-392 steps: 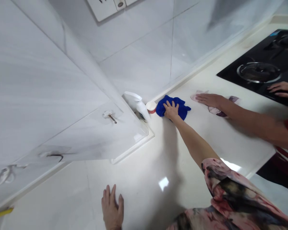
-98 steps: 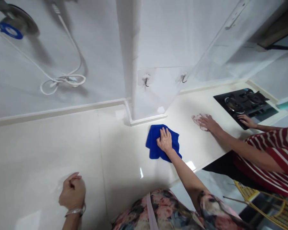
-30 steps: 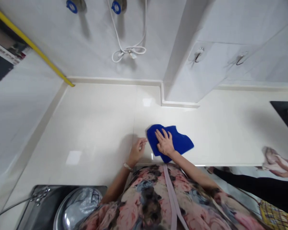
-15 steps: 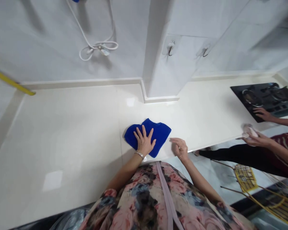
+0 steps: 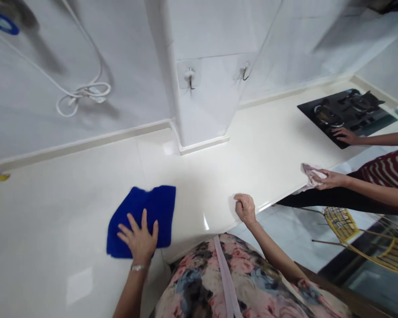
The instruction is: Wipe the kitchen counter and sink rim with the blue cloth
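Observation:
A blue cloth (image 5: 146, 211) lies spread on the cream countertop (image 5: 245, 154). My left hand (image 5: 139, 238) presses flat on the cloth's near edge, fingers spread apart. My right hand (image 5: 246, 208) rests on the counter's front edge, fingers curled into a loose fist with nothing visible in it.
A white tiled pillar (image 5: 202, 88) with two hooks stands on the counter. A black gas hob (image 5: 346, 112) lies at far right. Another person in a striped top holds a pinkish cloth (image 5: 310, 173) at the counter's edge, other hand (image 5: 346, 136) on the hob. A white cord (image 5: 82, 90) hangs on the wall.
The cloth passed from my right hand to my left. My left hand has slid it leftwards along the counter. My right hand stays curled at the front edge.

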A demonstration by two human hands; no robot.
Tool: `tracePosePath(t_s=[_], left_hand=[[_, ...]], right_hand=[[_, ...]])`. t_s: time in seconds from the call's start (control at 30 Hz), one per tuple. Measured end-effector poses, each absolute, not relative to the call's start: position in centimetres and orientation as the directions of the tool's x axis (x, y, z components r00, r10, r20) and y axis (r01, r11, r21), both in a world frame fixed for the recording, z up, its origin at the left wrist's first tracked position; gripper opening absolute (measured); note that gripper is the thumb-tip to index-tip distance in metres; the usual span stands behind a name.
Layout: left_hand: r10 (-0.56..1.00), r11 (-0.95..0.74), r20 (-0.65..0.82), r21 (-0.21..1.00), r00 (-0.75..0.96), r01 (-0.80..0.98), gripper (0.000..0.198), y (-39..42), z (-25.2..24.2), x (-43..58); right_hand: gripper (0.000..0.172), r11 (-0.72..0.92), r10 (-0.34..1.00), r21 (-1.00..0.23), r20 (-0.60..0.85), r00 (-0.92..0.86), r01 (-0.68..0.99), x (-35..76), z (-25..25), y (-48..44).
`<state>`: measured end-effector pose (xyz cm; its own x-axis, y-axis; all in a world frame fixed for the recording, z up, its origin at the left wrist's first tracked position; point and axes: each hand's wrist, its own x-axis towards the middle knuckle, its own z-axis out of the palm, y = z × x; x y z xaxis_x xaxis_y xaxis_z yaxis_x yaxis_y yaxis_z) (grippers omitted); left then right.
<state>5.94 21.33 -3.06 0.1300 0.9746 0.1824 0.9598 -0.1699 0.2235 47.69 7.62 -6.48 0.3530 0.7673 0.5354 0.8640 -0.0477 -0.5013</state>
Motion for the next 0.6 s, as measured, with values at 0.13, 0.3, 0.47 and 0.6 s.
tracePosePath(t_s=[0.13,0.3,0.47,0.6], left_hand=[[0.973,-0.153,0.205,0.202,0.111,0.967,0.068,20.6,-3.3,5.4],[0.993,-0.074,0.104,0.202,0.054,0.977,0.069,26.9,-2.5,6.6],[0.998,-0.026,0.054,0.218,0.014,0.976,0.073,35.1,-2.5,8.6],[0.999,-0.007,0.047,0.270,-0.006,0.963,0.075,41.9,-2.7,12.3]], right_hand=[[0.032,-0.067,0.773,-0.511,0.517,0.368,0.857,47.3,-6.1,7.4],[0.029,-0.075,0.797,-0.522,0.481,0.366,0.849,47.4,-5.8,6.7],[0.029,-0.074,0.816,-0.502,0.466,0.342,0.862,47.5,-5.7,6.5],[0.028,-0.103,0.831,-0.483,0.438,0.342,0.869,47.5,-5.7,6.4]])
